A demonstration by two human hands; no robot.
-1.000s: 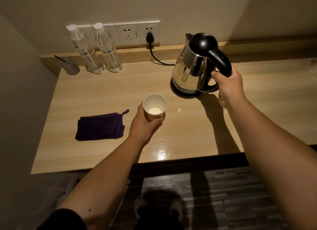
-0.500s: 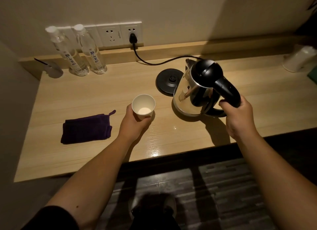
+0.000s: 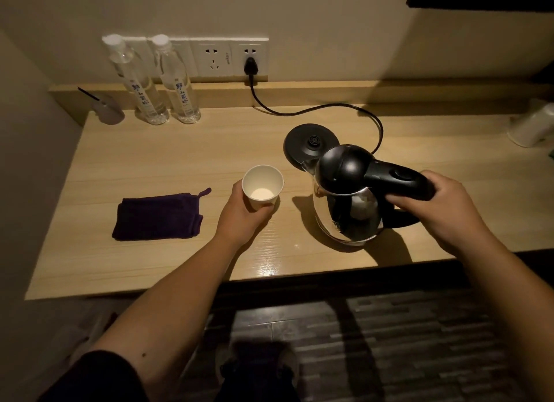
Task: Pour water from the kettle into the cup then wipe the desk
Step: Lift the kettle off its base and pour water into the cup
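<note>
A steel kettle (image 3: 349, 209) with a black lid and handle hangs just above the wooden desk (image 3: 180, 149), off its round black base (image 3: 308, 145). My right hand (image 3: 443, 209) grips the kettle's handle from the right. The spout points left toward a white paper cup (image 3: 262, 187), which stands on the desk with my left hand (image 3: 244, 214) wrapped around its near side. No water stream shows. A folded dark purple cloth (image 3: 157, 215) lies on the desk left of the cup.
Two clear water bottles (image 3: 159, 80) stand at the back left below wall sockets, with a small tilted glass (image 3: 109, 110) beside them. The base's black cord (image 3: 329, 109) runs along the back. A white object (image 3: 533, 125) sits at the far right.
My right hand lifted the kettle off its base and brought it forward and down, to the right of the cup. My left hand stayed on the cup.
</note>
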